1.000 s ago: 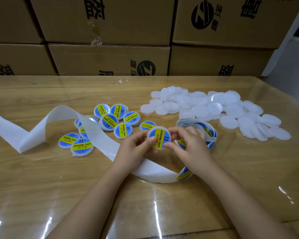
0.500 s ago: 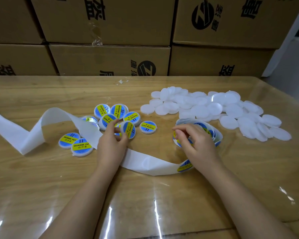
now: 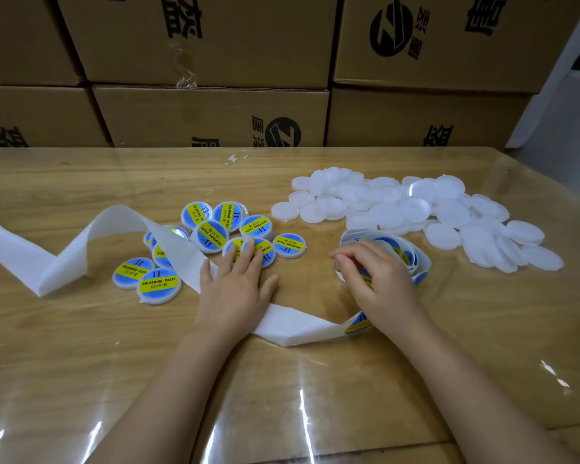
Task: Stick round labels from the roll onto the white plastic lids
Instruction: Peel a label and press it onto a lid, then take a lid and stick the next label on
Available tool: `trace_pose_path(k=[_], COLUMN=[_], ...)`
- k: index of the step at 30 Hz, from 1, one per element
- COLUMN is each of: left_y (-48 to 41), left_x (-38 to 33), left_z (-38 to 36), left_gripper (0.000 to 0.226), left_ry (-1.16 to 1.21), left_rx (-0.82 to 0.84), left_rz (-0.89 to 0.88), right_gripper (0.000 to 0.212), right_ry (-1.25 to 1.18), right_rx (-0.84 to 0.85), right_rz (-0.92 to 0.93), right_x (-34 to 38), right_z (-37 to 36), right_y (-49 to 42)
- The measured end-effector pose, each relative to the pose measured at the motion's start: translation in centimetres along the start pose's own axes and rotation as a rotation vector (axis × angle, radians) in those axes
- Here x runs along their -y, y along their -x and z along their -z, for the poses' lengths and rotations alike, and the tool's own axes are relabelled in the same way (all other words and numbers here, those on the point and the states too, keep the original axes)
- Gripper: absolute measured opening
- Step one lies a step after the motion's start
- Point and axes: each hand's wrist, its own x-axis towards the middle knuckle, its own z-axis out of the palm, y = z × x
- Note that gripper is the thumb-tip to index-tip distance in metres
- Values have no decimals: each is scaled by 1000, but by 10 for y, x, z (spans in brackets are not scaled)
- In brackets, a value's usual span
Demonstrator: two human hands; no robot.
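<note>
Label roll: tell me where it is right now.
Head view: the label roll lies on the table right of centre, under the right hand, between the labelled lids to its left and the pile of blank white lids to its right.

Near edge of desk (image 3: 315, 390) is lying open. Backing tape (image 3: 31, 256) is snaking across the left. Labelled lids (image 3: 210, 236), roll (image 3: 414, 257) and blank lids (image 3: 449, 212) are crowding the middle, and boxes (image 3: 208, 115) are walling the back.
</note>
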Motion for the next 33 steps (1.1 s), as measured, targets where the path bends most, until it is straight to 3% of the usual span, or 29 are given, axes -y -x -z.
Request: trace_pose_path(k=[8,11,14,16,19,21,25,27,30,33], left_y=[0,2,5,9,21,26,27,26,25,26], left_x=[2,1,-3,-7,-19,-26,-32,-29,-21,-14], left_z=[0,2,12,17,20,17,12,14,18,21], left_gripper=[60,49,34,37,41,41,25,18,6,14], left_ry=[121,169,289,411,707,743,773,850,920,907], left_rx=[-6,-136,-363,-428,-162,-19,-11,-9,-19,-60], left_rz=[80,73,-75,-270,-443,-492,-520,-452,-344,-270], right_gripper=[25,25,22,22,28,31,27,24,34,46], right_ry=[-66,-77,-60,-38,1,-41,-196,-73,348,457], right_rx=[-23,-60,-118,-170,-293,-407,-595,-564,-405,-271], right_rz=[-37,-40,-30,-22,-52,-136,-399,-535,-768,-925], right_x=[-4,-7,-10,-12,-18,-26,-53,-72,-93,-99], right_z=[-1,0,1,3,12,20,38,43,44,50], right_y=[0,-2,-4,-5,-7,-10,-15,-14,-7,-3])
